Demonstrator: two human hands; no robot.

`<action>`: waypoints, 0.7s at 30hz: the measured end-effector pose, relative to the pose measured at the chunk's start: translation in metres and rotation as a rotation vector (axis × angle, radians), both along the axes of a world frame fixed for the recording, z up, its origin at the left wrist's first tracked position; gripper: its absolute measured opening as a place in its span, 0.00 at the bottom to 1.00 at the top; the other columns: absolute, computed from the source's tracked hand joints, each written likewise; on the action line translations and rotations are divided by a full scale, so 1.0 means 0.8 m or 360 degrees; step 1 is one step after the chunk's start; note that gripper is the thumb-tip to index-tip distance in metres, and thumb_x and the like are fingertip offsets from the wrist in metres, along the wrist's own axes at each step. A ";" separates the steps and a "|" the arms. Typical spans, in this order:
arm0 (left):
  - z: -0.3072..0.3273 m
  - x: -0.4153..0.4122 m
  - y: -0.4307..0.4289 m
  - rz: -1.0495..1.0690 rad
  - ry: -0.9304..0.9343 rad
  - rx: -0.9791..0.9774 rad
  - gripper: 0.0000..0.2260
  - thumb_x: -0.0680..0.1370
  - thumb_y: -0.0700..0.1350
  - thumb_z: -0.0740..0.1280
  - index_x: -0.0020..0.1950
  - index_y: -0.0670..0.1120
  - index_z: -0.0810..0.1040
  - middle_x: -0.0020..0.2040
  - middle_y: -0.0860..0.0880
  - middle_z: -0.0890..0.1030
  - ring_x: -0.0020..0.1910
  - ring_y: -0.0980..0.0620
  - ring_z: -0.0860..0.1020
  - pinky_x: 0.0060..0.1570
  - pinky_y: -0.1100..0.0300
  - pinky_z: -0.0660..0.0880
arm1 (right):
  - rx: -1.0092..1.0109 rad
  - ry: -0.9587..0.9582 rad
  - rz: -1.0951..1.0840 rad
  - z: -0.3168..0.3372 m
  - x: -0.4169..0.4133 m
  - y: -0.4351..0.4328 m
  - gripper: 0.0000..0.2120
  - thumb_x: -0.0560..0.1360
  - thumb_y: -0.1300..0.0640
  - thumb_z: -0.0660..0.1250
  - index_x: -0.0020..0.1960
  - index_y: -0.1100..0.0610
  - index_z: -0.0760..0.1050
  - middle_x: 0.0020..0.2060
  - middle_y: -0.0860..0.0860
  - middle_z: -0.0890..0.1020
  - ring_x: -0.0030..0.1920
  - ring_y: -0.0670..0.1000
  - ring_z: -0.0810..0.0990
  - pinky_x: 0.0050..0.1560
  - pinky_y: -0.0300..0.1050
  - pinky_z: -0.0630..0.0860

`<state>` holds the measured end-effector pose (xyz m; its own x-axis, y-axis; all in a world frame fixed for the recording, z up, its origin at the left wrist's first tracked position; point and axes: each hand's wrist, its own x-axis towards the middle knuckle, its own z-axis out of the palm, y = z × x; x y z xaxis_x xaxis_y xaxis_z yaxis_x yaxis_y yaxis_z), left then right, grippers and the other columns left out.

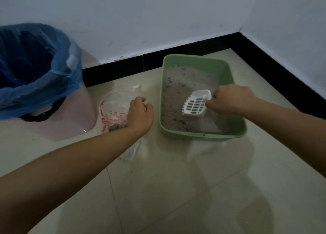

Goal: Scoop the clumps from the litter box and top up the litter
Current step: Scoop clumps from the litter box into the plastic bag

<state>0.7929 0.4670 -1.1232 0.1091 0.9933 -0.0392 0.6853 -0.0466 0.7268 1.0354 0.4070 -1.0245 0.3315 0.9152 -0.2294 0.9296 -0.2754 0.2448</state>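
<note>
Corner of a room here: white walls, black baseboard, shiny pale tile floor, pretty dim light. The green litter box sits on the tiles near the corner, long side running away from the camera. It holds grey litter that's lumpy and uneven, with a few darker bits along the left side.

The right hand reaches in over the box's right rim, and its fingers are curled tight around the handle of a white slotted scoop. The scoop is tilted with its slotted face toward the camera, over the right-middle of the litter. Its lower edge is right down at the surface, but I honestly can't tell whether it's actually digging in.

The left hand is just left of the box, on top of a clear plastic bag with red print that lies on the floor. There's some dark stuff inside the bag near the wrist. The fingers are curled under at the knuckles, but I can't tell if they're pinching the plastic or just resting on it.

Further left is a pink bin lined with a blue bag, mouth wide open. A few crumbs sit on the floor by the bag's near end.
</note>
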 end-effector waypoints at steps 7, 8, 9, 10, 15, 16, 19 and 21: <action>-0.012 0.061 0.011 -0.0011 -0.0011 -0.0436 0.23 0.84 0.53 0.47 0.63 0.36 0.71 0.60 0.37 0.75 0.59 0.39 0.74 0.56 0.52 0.70 | -0.0663 0.0596 -0.0371 -0.017 0.040 -0.019 0.22 0.78 0.43 0.66 0.33 0.57 0.73 0.24 0.51 0.73 0.24 0.51 0.68 0.28 0.41 0.63; -0.017 0.061 0.013 -0.0029 -0.0011 -0.0436 0.23 0.84 0.53 0.47 0.61 0.37 0.71 0.58 0.37 0.75 0.57 0.39 0.74 0.55 0.51 0.71 | -0.0707 0.0695 -0.0449 -0.020 0.047 -0.017 0.21 0.78 0.43 0.66 0.34 0.57 0.73 0.20 0.50 0.70 0.21 0.50 0.64 0.26 0.39 0.60; -0.022 0.061 0.015 -0.0067 -0.0001 -0.0419 0.21 0.84 0.53 0.48 0.58 0.37 0.71 0.54 0.38 0.75 0.54 0.39 0.74 0.51 0.52 0.71 | -0.0760 0.0786 -0.0515 -0.023 0.053 -0.014 0.20 0.79 0.44 0.65 0.35 0.57 0.72 0.18 0.48 0.68 0.20 0.49 0.62 0.26 0.39 0.56; -0.026 0.060 0.015 -0.0098 0.0009 -0.0394 0.20 0.84 0.53 0.48 0.54 0.38 0.70 0.50 0.40 0.75 0.52 0.40 0.74 0.48 0.53 0.69 | -0.0821 0.0860 -0.0566 -0.024 0.059 -0.011 0.19 0.79 0.44 0.65 0.35 0.56 0.71 0.18 0.48 0.67 0.20 0.49 0.60 0.26 0.39 0.54; -0.038 0.070 0.002 -0.0008 -0.0033 -0.0293 0.16 0.85 0.52 0.47 0.48 0.42 0.66 0.37 0.50 0.68 0.42 0.46 0.70 0.42 0.56 0.63 | -0.1218 0.1190 -0.0740 -0.050 0.063 -0.002 0.14 0.79 0.40 0.61 0.44 0.50 0.73 0.24 0.45 0.65 0.22 0.45 0.58 0.25 0.37 0.51; -0.040 0.072 0.000 0.0019 -0.0048 -0.0271 0.16 0.85 0.51 0.47 0.49 0.43 0.66 0.36 0.51 0.68 0.41 0.47 0.70 0.42 0.56 0.63 | -0.1187 0.1243 -0.0757 -0.058 0.061 -0.002 0.15 0.79 0.39 0.61 0.43 0.50 0.73 0.25 0.45 0.66 0.21 0.45 0.59 0.24 0.36 0.52; -0.045 0.074 -0.001 0.0046 -0.0070 -0.0191 0.15 0.85 0.51 0.47 0.48 0.43 0.67 0.36 0.51 0.68 0.38 0.49 0.69 0.40 0.56 0.62 | -0.0893 0.1155 -0.0491 -0.065 0.046 -0.005 0.19 0.79 0.39 0.62 0.39 0.53 0.74 0.28 0.51 0.71 0.23 0.49 0.65 0.22 0.38 0.61; -0.047 0.073 -0.001 0.0052 -0.0108 -0.0176 0.16 0.85 0.50 0.48 0.47 0.42 0.67 0.35 0.50 0.68 0.35 0.51 0.68 0.39 0.56 0.60 | -0.0658 0.0753 -0.0056 -0.076 0.035 -0.016 0.23 0.80 0.38 0.59 0.35 0.54 0.74 0.33 0.55 0.75 0.32 0.54 0.72 0.32 0.45 0.70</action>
<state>0.8516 0.4665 -1.1609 0.0829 0.9863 -0.1424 0.6340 0.0581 0.7712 1.0637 0.3943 -1.0851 0.1357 0.7099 -0.6911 0.9555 -0.2781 -0.0980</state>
